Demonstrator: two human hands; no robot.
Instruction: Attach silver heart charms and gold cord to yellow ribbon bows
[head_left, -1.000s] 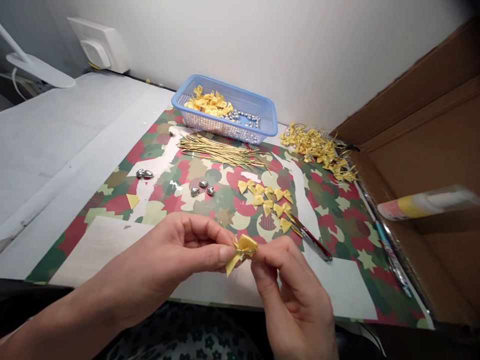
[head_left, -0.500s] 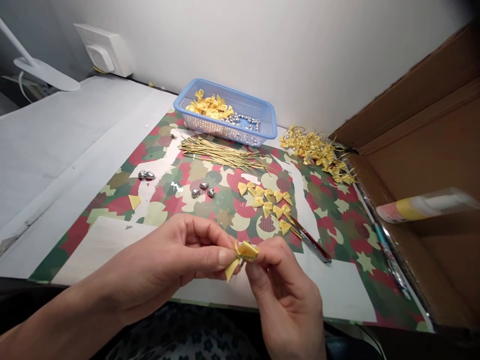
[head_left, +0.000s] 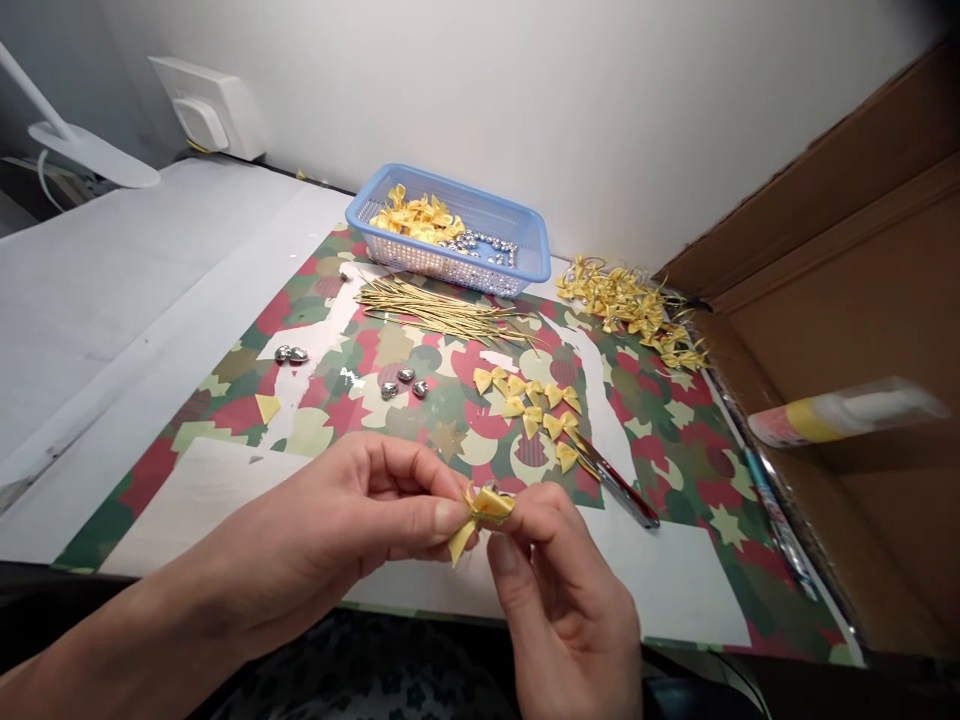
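Between my two hands, just above the table's near edge, is a small yellow ribbon bow (head_left: 491,507) with one tail hanging down to the left. My left hand (head_left: 375,510) pinches it at the knot between thumb and forefinger. The curled forefinger of my right hand (head_left: 570,590) meets the bow's right loop, with the thumb close below. A bit of gold tie shows around the bow's middle; its ends are hidden. Loose yellow bows (head_left: 531,400) lie beyond my right hand, beside tweezers (head_left: 619,485). Several silver beads (head_left: 406,376) lie beyond my left hand.
Gold ties (head_left: 442,308) lie bundled before a blue basket (head_left: 536,250) of yellow bows and silver beads. A pile of tied bows (head_left: 630,305) sits back right. On the right are a cardboard box (head_left: 840,280), a glue bottle (head_left: 810,420) and a pen (head_left: 780,525).
The bow has tilted slightly between my fingers, so its upper loop looks flatter. My right hand has shifted a little to the left. The things on the table lie as before.
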